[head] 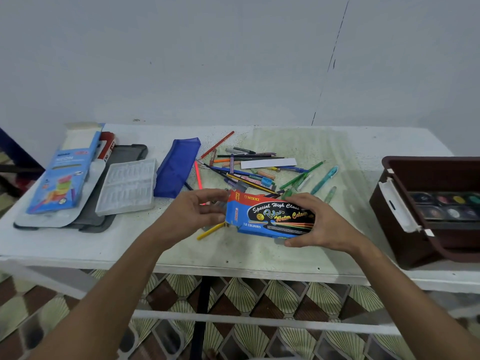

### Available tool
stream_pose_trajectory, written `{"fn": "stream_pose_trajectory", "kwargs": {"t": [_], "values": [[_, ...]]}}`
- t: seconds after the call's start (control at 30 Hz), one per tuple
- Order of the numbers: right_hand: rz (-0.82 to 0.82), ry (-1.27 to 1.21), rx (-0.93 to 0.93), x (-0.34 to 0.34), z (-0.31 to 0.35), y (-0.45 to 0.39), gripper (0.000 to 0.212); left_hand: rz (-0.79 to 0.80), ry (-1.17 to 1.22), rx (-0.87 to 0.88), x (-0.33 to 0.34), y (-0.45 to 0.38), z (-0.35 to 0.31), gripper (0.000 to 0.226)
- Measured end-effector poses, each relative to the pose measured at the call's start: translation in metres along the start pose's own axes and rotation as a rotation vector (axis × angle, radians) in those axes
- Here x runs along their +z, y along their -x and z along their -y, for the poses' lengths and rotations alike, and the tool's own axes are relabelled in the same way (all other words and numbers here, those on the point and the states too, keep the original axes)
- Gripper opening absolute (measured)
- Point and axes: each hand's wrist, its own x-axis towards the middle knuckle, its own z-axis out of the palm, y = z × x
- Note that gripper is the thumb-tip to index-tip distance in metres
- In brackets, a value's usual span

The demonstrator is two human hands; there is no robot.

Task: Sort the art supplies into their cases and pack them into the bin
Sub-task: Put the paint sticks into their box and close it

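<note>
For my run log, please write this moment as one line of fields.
right hand: holds water colour box | left hand: at box's open end | pens pile: loose on table | bin: holds paint palette

One head-worn wide-angle camera looked forward and down from close above the white table [78, 245], whose far edge crossed mid-frame. Bare wall filled the upper half; patterned floor showed along the bottom, forearms entering from the lower corners.

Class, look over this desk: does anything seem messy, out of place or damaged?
Yes. Pens and pencils lie in a crisscross heap mid-table, outside any case. The blue pouch lies apart from them. The water colour box, gripped by the right hand, looks torn at its left end.
</note>
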Motion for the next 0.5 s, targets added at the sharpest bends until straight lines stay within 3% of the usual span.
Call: {"fn": "stream_pose_trajectory", "kwargs": {"t": [0.33,0.5], "values": [[0.004,0.055,-0.014,0.005,0.010,-0.013,0.104,-0.108,-0.061,0.036,0.001,-0.011,0.005,0.040],[-0.009,0.102,0.010,0.010,0.009,-0.016,0.106,-0.283,-0.209,0.071,-0.005,-0.012,-0.001,0.042]]}}
